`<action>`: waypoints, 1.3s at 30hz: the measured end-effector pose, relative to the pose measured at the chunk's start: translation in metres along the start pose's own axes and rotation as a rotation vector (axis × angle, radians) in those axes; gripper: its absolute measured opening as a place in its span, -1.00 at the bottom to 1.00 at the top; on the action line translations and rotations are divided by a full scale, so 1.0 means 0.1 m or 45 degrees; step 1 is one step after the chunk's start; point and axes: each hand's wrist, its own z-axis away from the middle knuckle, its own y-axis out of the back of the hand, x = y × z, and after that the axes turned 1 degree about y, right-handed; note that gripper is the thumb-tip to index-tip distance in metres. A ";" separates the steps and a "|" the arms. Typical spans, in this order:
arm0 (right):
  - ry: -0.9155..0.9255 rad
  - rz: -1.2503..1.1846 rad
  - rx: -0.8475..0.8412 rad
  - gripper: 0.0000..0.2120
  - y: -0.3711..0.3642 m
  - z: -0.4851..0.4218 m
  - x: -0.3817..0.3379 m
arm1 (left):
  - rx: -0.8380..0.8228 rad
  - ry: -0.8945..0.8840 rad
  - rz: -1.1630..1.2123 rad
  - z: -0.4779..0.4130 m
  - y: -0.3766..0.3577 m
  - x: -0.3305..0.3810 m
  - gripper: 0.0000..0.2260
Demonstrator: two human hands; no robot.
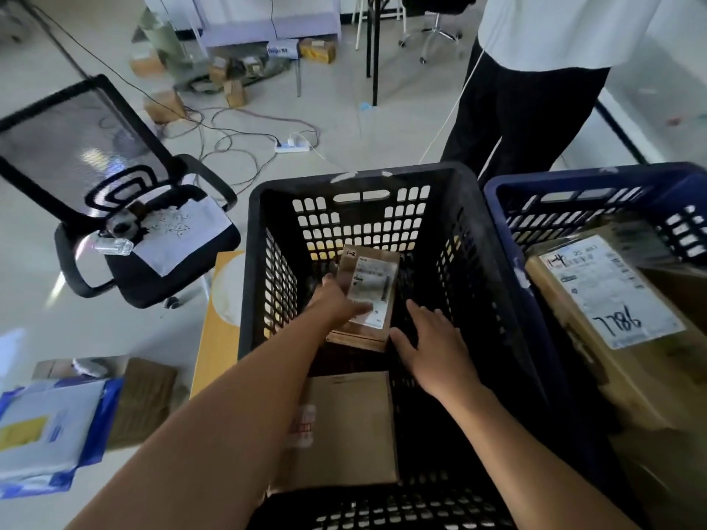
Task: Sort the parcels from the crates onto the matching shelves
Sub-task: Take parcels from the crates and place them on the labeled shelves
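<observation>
Here, left grip [336, 300] clasps a small parcel [369, 288] clear of the black crate [359, 178] walls; right grip [432, 346] hovers beside, fingers spread.

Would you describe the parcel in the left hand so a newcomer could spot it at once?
Find the black crate, left of the blue crate. Near its far wall the left hand grips a small brown parcel. Unlike the larger carton nearer the camera, its top carries a big white label.

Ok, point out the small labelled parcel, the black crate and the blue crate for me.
small labelled parcel [369, 288], head view, on its white label.
black crate [432, 175], head view, on its far rim.
blue crate [574, 177], head view, on its far rim.
</observation>
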 end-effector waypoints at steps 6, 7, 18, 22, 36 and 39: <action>-0.165 -0.098 -0.093 -0.24 -0.11 -0.09 0.09 | -0.241 0.004 -0.035 0.00 -0.09 0.01 -0.12; -0.190 -0.129 -0.107 -0.24 -0.13 -0.09 0.12 | -0.236 0.003 -0.036 0.01 -0.10 0.01 -0.09; -0.168 -0.573 -0.026 -0.31 -0.12 -0.13 0.07 | -0.374 0.027 0.107 0.11 0.08 0.15 -0.51; -0.020 -0.900 0.141 -0.37 0.06 0.01 -0.09 | -0.242 -0.090 0.244 0.45 0.21 0.22 -0.19; 0.319 -0.932 0.551 -0.38 0.63 1.65 -0.76 | -0.222 -1.016 0.804 2.34 0.54 -0.09 -0.31; 0.298 -0.992 0.631 -0.36 0.48 2.21 -0.93 | -0.340 -1.154 0.759 2.73 0.62 -0.35 -0.30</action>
